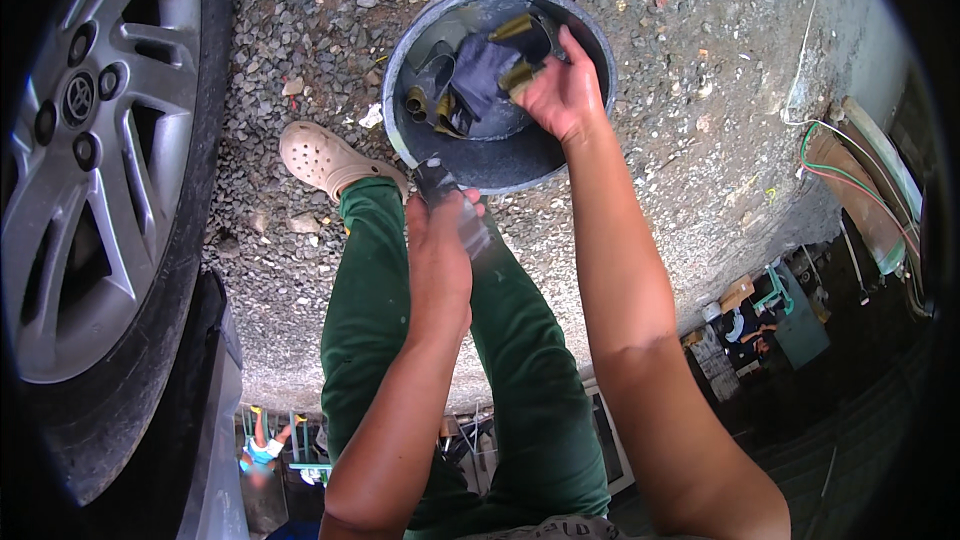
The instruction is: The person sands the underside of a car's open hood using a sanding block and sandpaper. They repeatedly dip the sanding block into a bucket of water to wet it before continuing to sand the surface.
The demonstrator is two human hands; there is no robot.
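Observation:
A round grey basin (455, 8) stands on the gravel in front of me. Inside it lie several curled dark sheets (437, 75) with olive backs that look like sandpaper, beside a bluish-grey cloth (478, 75). My left hand (440, 250) is at the basin's near rim, closed on a dark grey, blurred strip that looks like sandpaper (434, 180). Over the right side of the basin, my right hand (565, 95) reaches in with its thumb spread from the fingers. Its fingertips are against an olive-backed curl (517, 78); the lower fingers are partly hidden.
A car wheel (80, 100) with a silver rim fills the left side. My foot in a beige clog (320, 155) is left of the basin. Boards and hoses (850, 180) lie along the wall at right. A person (262, 452) shows in the background at lower left.

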